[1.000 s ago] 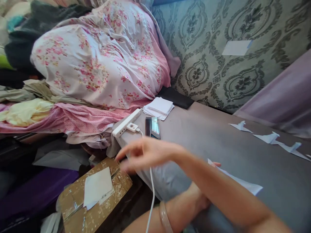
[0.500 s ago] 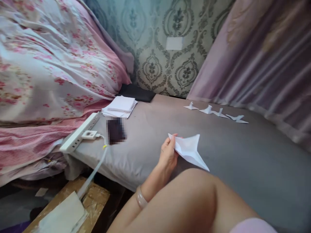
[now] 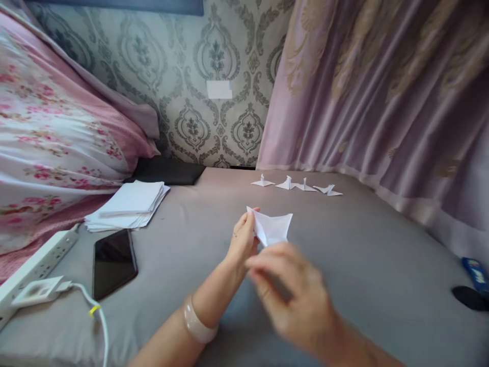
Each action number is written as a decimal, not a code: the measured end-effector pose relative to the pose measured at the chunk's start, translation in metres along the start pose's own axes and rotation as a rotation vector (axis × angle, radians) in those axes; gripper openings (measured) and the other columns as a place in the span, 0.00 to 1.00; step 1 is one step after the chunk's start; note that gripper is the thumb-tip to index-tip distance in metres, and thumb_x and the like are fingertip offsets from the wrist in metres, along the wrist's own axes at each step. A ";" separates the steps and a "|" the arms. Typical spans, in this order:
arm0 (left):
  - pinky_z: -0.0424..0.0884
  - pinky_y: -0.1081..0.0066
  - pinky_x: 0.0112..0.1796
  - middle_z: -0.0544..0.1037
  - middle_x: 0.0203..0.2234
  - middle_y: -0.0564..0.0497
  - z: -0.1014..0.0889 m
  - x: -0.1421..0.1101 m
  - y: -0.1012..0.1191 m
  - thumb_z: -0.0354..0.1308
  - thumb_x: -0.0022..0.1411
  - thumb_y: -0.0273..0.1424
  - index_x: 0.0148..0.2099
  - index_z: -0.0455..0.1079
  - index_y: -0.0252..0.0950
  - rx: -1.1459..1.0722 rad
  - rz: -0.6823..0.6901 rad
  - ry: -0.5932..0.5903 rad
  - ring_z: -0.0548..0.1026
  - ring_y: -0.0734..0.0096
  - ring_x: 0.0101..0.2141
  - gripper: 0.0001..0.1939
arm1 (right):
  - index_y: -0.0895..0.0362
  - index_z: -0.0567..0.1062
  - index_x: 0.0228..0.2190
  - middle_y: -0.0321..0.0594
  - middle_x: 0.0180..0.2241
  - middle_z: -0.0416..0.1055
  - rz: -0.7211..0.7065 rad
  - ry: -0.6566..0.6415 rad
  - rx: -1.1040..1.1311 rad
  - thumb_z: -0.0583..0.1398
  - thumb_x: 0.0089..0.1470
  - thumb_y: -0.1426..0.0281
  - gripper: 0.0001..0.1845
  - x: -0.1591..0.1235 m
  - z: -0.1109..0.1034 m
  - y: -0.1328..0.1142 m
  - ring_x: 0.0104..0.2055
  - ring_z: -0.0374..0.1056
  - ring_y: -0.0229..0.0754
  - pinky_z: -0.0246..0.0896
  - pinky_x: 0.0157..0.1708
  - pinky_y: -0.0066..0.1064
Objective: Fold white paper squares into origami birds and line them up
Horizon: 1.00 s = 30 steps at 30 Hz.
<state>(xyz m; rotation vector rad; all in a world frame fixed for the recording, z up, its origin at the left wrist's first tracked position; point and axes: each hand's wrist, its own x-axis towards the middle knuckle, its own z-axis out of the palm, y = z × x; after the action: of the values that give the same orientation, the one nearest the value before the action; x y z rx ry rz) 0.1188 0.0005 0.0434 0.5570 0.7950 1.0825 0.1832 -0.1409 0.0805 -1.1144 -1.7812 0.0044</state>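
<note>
My left hand (image 3: 242, 240) pinches a folded white paper piece (image 3: 272, 227) by its left edge, holding it above the grey bed sheet (image 3: 362, 244). A pale bangle sits on that wrist. My right hand (image 3: 292, 290) is just below and in front of the paper, blurred by motion, fingers loosely curled; whether it touches the paper is unclear. Several small folded paper figures (image 3: 296, 184) stand in a row farther back on the sheet.
A stack of white paper sheets (image 3: 130, 204) lies at the left, with a dark phone (image 3: 113, 262) in front of it. A white power strip (image 3: 36, 265) and charger with cable (image 3: 42, 290) sit at the left edge. Floral bedding, patterned wall and a pink curtain surround the bed.
The view has swung right and up. My right hand has come back from the left side to just below the paper, which my left hand has kept hold of.
</note>
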 end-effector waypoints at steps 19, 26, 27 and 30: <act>0.65 0.74 0.31 0.76 0.27 0.52 -0.030 0.005 -0.020 0.68 0.51 0.35 0.34 0.74 0.33 0.320 0.213 -0.064 0.71 0.76 0.28 0.12 | 0.47 0.77 0.36 0.31 0.32 0.75 0.442 -0.159 0.048 0.66 0.51 0.67 0.08 0.016 0.013 0.110 0.35 0.70 0.37 0.65 0.38 0.29; 0.66 0.73 0.35 0.77 0.30 0.50 -0.027 -0.006 -0.019 0.62 0.60 0.35 0.38 0.78 0.36 0.595 0.329 -0.135 0.71 0.73 0.32 0.08 | 0.50 0.79 0.33 0.33 0.33 0.78 0.670 -0.029 0.070 0.65 0.51 0.61 0.08 0.014 0.007 0.110 0.35 0.73 0.38 0.68 0.37 0.28; 0.65 0.73 0.35 0.77 0.30 0.50 -0.027 -0.008 -0.018 0.61 0.61 0.34 0.38 0.78 0.36 0.637 0.355 -0.152 0.71 0.73 0.32 0.08 | 0.50 0.79 0.33 0.33 0.33 0.78 0.683 -0.019 0.074 0.65 0.51 0.61 0.08 0.014 0.007 0.110 0.35 0.73 0.38 0.68 0.37 0.28; 0.66 0.73 0.35 0.78 0.31 0.50 -0.024 -0.012 -0.015 0.59 0.63 0.32 0.38 0.78 0.36 0.718 0.411 -0.203 0.72 0.72 0.33 0.08 | 0.51 0.79 0.33 0.33 0.32 0.78 0.698 0.009 0.088 0.65 0.51 0.61 0.08 0.013 0.007 0.109 0.34 0.73 0.37 0.68 0.36 0.27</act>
<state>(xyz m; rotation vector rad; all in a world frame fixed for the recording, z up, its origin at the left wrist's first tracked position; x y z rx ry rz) 0.1051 -0.0160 0.0210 1.4642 0.9052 1.0702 0.2508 -0.0654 0.0363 -1.6087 -1.2905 0.4899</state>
